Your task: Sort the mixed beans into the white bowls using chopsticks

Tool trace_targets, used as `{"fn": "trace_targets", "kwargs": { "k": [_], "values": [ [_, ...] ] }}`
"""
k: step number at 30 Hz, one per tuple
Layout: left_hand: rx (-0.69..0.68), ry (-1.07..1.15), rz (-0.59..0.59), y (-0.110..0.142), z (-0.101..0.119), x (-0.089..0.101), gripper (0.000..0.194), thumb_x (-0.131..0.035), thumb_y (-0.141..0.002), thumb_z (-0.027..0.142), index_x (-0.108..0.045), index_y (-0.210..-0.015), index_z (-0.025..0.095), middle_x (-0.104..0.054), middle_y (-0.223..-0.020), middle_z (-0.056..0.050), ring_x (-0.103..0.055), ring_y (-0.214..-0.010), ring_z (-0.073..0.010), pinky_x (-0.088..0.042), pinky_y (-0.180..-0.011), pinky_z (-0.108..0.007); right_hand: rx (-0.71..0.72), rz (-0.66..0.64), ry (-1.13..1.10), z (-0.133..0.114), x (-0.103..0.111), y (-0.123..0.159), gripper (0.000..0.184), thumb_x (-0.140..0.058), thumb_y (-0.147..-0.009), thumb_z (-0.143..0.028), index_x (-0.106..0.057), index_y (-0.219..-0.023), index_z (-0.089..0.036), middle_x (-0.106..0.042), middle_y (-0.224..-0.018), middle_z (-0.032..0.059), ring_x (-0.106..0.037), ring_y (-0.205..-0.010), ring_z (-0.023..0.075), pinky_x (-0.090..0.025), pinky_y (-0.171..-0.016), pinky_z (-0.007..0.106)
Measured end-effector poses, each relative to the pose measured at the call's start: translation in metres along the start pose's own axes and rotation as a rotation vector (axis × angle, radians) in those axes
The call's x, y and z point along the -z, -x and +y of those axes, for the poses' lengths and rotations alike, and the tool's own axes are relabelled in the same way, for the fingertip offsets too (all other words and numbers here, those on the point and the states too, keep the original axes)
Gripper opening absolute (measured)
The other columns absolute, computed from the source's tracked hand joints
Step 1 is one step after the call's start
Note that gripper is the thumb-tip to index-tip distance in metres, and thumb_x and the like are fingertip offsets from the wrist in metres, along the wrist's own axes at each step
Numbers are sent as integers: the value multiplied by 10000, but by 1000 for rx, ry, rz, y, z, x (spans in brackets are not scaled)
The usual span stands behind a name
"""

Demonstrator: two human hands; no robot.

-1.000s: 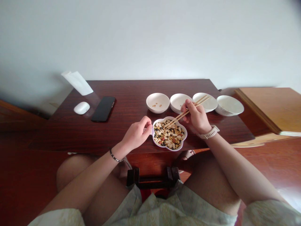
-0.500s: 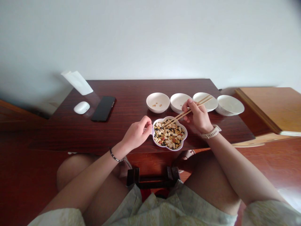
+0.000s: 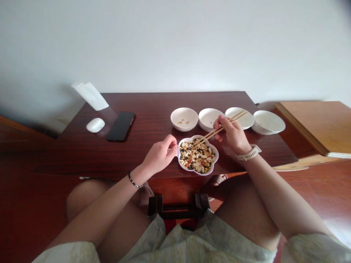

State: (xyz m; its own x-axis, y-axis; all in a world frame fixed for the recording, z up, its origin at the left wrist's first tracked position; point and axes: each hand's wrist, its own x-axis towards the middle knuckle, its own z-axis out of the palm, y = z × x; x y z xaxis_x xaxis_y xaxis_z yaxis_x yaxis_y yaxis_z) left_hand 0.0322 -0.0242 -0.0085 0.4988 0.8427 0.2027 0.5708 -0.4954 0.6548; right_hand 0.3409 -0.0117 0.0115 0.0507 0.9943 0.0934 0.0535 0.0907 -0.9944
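My left hand point(image 3: 160, 155) is curled against the left rim of a white flower-shaped dish point(image 3: 217, 155), and its fingers appear to grip that rim. The dish is full of mixed beans and peanuts point(image 3: 197, 157). My right hand point(image 3: 231, 133) is shut on bamboo chopsticks point(image 3: 212, 129), whose tips rest just inside the dish's upper left. Behind the dish stand several white bowls in a row. The leftmost bowl point(image 3: 184, 119) holds a few beans. My right hand is nearest a second bowl point(image 3: 207, 119) and partly covers it.
Farther right are a third bowl point(image 3: 241, 117) and a fourth point(image 3: 268, 122). A white mouse point(image 3: 95, 125), a black phone point(image 3: 120, 126) and a white paper point(image 3: 90, 95) lie to the left on the dark wooden table point(image 3: 82, 157). A wooden board point(image 3: 309, 124) stands right.
My right hand and the chopsticks have shifted slightly right, with the tips still over the dish. My left hand and the dish have stayed in place.
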Motion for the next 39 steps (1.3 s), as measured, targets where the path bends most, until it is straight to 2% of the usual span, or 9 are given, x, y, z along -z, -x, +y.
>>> {"fn": "trace_targets", "kwargs": {
  "k": [14,23,30,35,39],
  "values": [
    [0,-4,-10,0,0,1,70,-510,-1095,269,-538,-1042,233,-686,-888,4,-666,-738,-156,-441,-725,-257,27,27,13,-4,0,0,558,-659,-1030,-676,-611,-754,-194,-570,-623,18,-506,-472,99,-364,-406,212],
    [10,-3,-8,0,1,1,77,-515,-1089,272,-548,-1032,231,-688,-874,8,-654,-716,-152,-431,-707,-258,34,54,-112,-4,-2,1,544,-714,-998,-658,-583,-755,-189,-553,-744,6,-511,-484,72,-347,-385,205],
    [0,1,-5,0,0,0,79,-513,-1093,274,-539,-1031,232,-692,-876,3,-661,-726,-155,-441,-715,-261,63,83,-203,-4,6,-4,530,-746,-982,-641,-571,-754,-196,-549,-731,0,-495,-472,70,-328,-369,198],
    [-4,-2,-6,1,-3,0,70,-509,-1097,271,-529,-1040,235,-678,-872,11,-659,-723,-154,-438,-714,-259,140,197,-290,-10,19,-9,496,-762,-996,-561,-545,-734,-201,-532,-703,-6,-472,-471,71,-310,-357,184],
    [2,-8,-16,1,-2,2,72,-505,-1099,259,-531,-1037,230,-686,-878,6,-660,-735,-157,-437,-717,-262,234,324,-348,-18,40,-15,462,-705,-1046,-471,-537,-722,-187,-524,-675,-11,-460,-451,68,-264,-354,181]
  ]
}}
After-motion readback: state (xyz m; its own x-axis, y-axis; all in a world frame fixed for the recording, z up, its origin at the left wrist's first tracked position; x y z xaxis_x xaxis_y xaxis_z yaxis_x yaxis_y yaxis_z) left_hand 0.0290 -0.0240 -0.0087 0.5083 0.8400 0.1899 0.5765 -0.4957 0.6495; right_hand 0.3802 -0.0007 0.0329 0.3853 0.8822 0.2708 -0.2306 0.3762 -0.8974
